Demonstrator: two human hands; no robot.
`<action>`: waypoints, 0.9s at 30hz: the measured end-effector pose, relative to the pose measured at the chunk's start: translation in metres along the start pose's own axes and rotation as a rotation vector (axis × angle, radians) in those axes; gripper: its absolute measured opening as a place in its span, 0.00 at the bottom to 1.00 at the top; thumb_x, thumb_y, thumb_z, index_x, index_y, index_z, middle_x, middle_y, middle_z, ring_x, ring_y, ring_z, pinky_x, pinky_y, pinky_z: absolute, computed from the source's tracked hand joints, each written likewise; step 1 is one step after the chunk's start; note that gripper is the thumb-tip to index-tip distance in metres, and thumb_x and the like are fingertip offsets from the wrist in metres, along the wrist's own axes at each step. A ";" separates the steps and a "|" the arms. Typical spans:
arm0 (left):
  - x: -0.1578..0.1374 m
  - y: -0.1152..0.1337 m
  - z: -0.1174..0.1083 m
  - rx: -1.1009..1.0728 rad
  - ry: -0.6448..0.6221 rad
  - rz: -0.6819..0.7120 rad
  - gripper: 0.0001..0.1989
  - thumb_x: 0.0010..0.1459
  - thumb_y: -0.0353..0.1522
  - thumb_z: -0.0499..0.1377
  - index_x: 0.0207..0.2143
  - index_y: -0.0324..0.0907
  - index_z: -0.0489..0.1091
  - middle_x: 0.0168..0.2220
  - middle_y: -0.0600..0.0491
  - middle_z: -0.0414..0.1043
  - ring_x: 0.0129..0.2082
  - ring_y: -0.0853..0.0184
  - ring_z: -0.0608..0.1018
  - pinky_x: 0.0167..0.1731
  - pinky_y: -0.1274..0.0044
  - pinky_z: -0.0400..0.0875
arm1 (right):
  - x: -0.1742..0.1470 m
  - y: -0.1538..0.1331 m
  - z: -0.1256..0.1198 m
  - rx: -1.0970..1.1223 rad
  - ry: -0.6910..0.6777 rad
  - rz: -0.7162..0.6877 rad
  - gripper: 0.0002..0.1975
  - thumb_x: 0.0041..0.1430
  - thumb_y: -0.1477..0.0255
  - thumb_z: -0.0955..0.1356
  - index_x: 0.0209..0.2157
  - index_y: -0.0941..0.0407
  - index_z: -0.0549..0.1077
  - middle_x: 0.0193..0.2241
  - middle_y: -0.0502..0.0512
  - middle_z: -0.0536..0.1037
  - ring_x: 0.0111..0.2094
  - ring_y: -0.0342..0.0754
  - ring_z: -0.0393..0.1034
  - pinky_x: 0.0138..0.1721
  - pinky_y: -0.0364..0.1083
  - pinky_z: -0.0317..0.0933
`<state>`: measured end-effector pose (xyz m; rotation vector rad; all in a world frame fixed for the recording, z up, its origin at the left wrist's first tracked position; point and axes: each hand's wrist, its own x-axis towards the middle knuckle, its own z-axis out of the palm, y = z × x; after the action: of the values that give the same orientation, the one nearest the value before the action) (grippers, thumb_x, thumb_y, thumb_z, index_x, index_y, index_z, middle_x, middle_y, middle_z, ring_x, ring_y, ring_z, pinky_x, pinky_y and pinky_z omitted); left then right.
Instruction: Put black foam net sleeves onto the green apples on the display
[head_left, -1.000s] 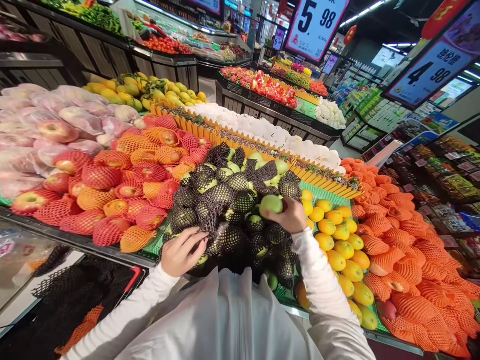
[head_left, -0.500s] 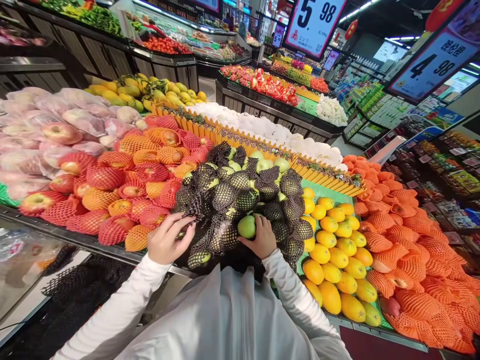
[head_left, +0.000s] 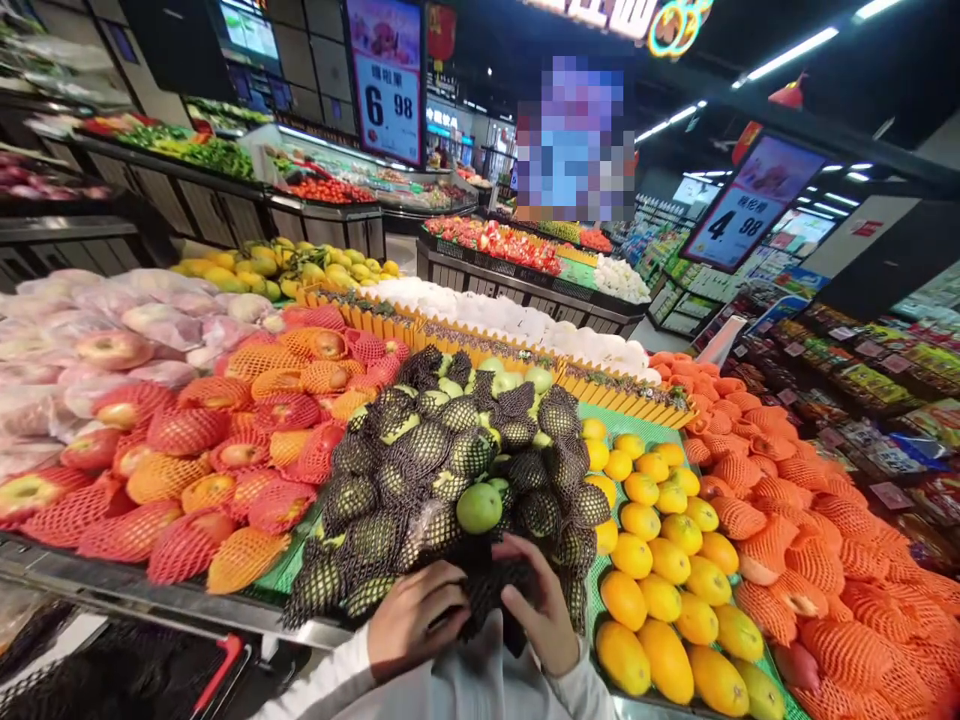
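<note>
Low at the front of the display, my left hand (head_left: 418, 612) has its fingers curled against a dark black foam net (head_left: 484, 582). My right hand (head_left: 541, 608) is on the other side of that net, thumb and fingers apart; whether they touch it is hard to see. Just beyond my hands, a bare green fruit (head_left: 479, 508), apple-like, rests on the pile. Around it lie several green fruits in black foam nets (head_left: 375, 545), some close to my left hand. A few unwrapped green fruits (head_left: 506, 383) sit at the back of the pile.
Red and orange netted apples (head_left: 187, 430) fill the left side, with bagged apples (head_left: 112, 350) beyond. Yellow mangoes (head_left: 667, 600) and orange-netted fruit (head_left: 825, 560) lie to the right. A low orange fence (head_left: 450, 342) runs behind. Below left, a red-handled basket or cart (head_left: 219, 672) shows.
My right hand has let go of the green fruit and drawn back toward my body. My left hand has moved right, beside the black net. The view has tilted up.
</note>
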<state>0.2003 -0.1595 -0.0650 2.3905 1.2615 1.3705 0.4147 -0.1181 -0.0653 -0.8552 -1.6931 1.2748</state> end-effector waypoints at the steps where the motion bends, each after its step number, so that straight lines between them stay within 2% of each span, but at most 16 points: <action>1: 0.000 0.002 0.006 -0.004 -0.014 -0.022 0.05 0.59 0.26 0.53 0.33 0.43 0.67 0.33 0.54 0.74 0.30 0.72 0.76 0.29 0.82 0.69 | -0.006 0.001 -0.002 -0.001 0.019 0.036 0.18 0.60 0.63 0.70 0.51 0.50 0.71 0.43 0.54 0.77 0.46 0.48 0.71 0.50 0.47 0.64; 4: -0.002 0.005 0.017 0.036 0.007 -0.131 0.07 0.54 0.23 0.51 0.30 0.43 0.59 0.26 0.58 0.69 0.22 0.74 0.72 0.22 0.83 0.64 | -0.020 0.003 -0.008 0.005 0.144 0.120 0.10 0.56 0.62 0.73 0.35 0.53 0.76 0.31 0.52 0.77 0.34 0.45 0.71 0.37 0.42 0.65; 6: -0.003 0.007 0.021 0.080 0.045 -0.211 0.08 0.53 0.22 0.51 0.30 0.44 0.56 0.22 0.61 0.64 0.18 0.75 0.68 0.19 0.84 0.62 | -0.025 0.003 -0.010 0.050 0.233 0.134 0.10 0.54 0.62 0.74 0.34 0.53 0.77 0.30 0.52 0.77 0.34 0.46 0.71 0.37 0.42 0.65; 8: -0.003 0.011 0.021 0.091 0.072 -0.283 0.08 0.55 0.23 0.51 0.35 0.44 0.59 0.21 0.62 0.61 0.17 0.75 0.67 0.19 0.84 0.63 | -0.027 0.003 -0.010 0.104 0.257 0.123 0.10 0.54 0.61 0.74 0.35 0.52 0.78 0.34 0.53 0.78 0.39 0.47 0.72 0.43 0.44 0.66; 11: -0.002 0.021 0.020 0.095 0.085 -0.319 0.10 0.60 0.26 0.50 0.44 0.44 0.62 0.24 0.61 0.68 0.21 0.75 0.73 0.23 0.85 0.67 | -0.028 0.008 -0.009 0.193 0.201 0.137 0.15 0.55 0.61 0.74 0.43 0.49 0.78 0.44 0.56 0.78 0.48 0.51 0.71 0.52 0.48 0.63; 13: -0.004 0.028 0.021 0.112 0.080 -0.296 0.09 0.63 0.27 0.49 0.43 0.45 0.64 0.26 0.60 0.71 0.21 0.75 0.74 0.24 0.86 0.67 | -0.030 0.015 -0.009 0.250 0.169 0.188 0.20 0.54 0.59 0.74 0.48 0.48 0.75 0.47 0.57 0.77 0.51 0.52 0.70 0.54 0.49 0.61; 17: -0.016 0.041 0.028 0.121 0.055 -0.270 0.06 0.62 0.26 0.49 0.37 0.44 0.63 0.18 0.63 0.62 0.15 0.76 0.68 0.19 0.86 0.62 | -0.033 0.032 -0.016 0.334 0.094 0.326 0.28 0.50 0.54 0.74 0.51 0.50 0.72 0.47 0.60 0.76 0.47 0.54 0.70 0.45 0.50 0.65; 20: -0.029 0.047 0.034 0.127 0.078 -0.298 0.06 0.57 0.25 0.50 0.33 0.44 0.60 0.19 0.62 0.60 0.16 0.75 0.68 0.19 0.86 0.63 | -0.035 0.041 -0.026 0.386 0.061 0.344 0.31 0.47 0.53 0.76 0.50 0.51 0.73 0.50 0.61 0.75 0.50 0.55 0.68 0.44 0.49 0.64; 23: -0.040 0.052 0.040 0.100 0.117 -0.388 0.06 0.54 0.24 0.49 0.29 0.44 0.57 0.21 0.61 0.60 0.18 0.75 0.68 0.21 0.85 0.63 | -0.038 0.039 -0.032 0.437 -0.020 0.311 0.27 0.44 0.58 0.78 0.46 0.51 0.76 0.46 0.57 0.77 0.47 0.51 0.70 0.47 0.48 0.62; 27: -0.051 0.059 0.051 0.010 0.067 -0.521 0.06 0.53 0.24 0.51 0.27 0.43 0.57 0.22 0.60 0.58 0.20 0.74 0.66 0.22 0.85 0.62 | -0.043 0.024 -0.030 0.520 -0.254 0.290 0.22 0.43 0.60 0.79 0.40 0.54 0.79 0.35 0.54 0.77 0.37 0.48 0.70 0.41 0.47 0.62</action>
<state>0.2622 -0.2193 -0.1012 1.8328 1.7451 1.2786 0.4608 -0.1378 -0.0935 -0.6541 -1.3450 1.9805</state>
